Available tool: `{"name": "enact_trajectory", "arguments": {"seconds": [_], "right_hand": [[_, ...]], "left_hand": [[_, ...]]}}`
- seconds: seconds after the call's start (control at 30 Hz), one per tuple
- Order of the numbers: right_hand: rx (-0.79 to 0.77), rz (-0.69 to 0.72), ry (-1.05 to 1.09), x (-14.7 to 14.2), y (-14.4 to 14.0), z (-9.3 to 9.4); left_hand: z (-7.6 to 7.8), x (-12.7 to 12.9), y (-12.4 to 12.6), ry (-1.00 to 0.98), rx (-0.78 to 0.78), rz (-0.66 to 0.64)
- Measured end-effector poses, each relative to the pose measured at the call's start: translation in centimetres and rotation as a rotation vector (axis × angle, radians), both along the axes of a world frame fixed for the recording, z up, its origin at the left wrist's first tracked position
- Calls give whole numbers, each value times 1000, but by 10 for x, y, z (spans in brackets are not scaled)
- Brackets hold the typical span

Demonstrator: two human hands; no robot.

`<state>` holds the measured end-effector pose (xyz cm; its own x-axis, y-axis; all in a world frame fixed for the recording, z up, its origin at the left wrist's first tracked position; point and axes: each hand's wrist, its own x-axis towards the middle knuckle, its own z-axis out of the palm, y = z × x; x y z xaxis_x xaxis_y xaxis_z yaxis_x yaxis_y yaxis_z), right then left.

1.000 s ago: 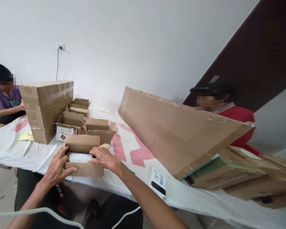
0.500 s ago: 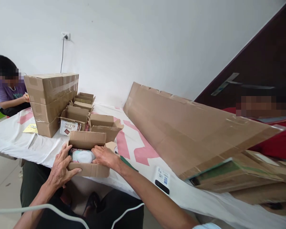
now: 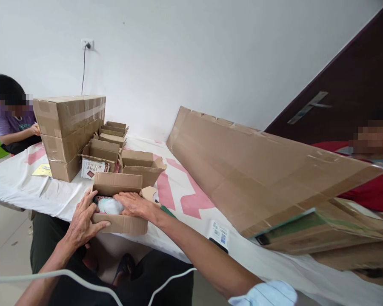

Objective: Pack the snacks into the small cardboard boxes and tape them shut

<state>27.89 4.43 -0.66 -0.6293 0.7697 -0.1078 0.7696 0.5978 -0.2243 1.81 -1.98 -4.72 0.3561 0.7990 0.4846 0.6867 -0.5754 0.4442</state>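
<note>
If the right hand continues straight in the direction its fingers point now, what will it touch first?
The right hand points leftward across the open small box. Going on, it would probably first meet the white packet inside, then the left hand at the box's left side. Depth is unclear.

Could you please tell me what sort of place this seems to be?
Probably an informal packing room rather than a factory: small open cartons and a stack of taped boxes crowd a cloth-covered table, flattened cardboard leans alongside, and the hands work at an open box.
</note>
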Motion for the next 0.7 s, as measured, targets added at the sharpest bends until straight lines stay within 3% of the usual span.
{"name": "enact_trajectory", "arguments": {"seconds": [0.2, 0.47, 0.7], "right_hand": [[-10, 51, -30, -8, 10, 4], [-29, 36, 17, -7, 14, -7], [-12, 36, 37, -12, 14, -8]], "left_hand": [[3, -1, 8, -24, -26, -13], [12, -5, 16, -46, -47, -67], [7, -11, 32, -90, -31, -114]]}}
